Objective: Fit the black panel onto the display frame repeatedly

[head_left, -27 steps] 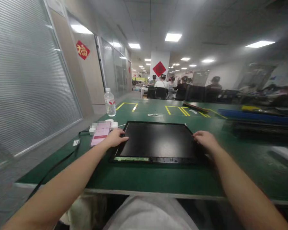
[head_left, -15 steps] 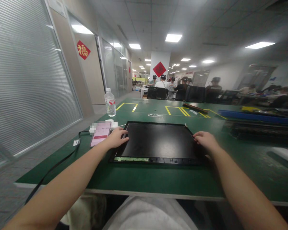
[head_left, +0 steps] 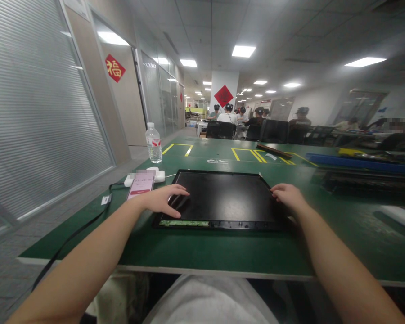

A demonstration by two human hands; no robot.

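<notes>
A black flat display panel (head_left: 222, 193) lies on the green table, with a narrow frame around it. Along its near edge, on the left, runs a green circuit-board strip (head_left: 185, 223). My left hand (head_left: 164, 200) is over the panel's left side, thumb and fingers spread; whether the fingertips touch the surface I cannot tell. At the right edge my right hand (head_left: 286, 195) has its fingers pinched together on the panel's rim. The panel's left edge is partly hidden by my left hand.
On the left are a phone (head_left: 142, 182), a white power strip (head_left: 160, 175) with a black cable and a water bottle (head_left: 154, 144). Farther back lies a dark brown strip (head_left: 275, 151). A blue bar (head_left: 361, 164) and a white object (head_left: 400, 218) are on the right. Several people sit beyond.
My left hand has opened wider and moved from the panel's left edge inward and nearer to me, with its thumb lower. My right hand has stayed at the right edge.
</notes>
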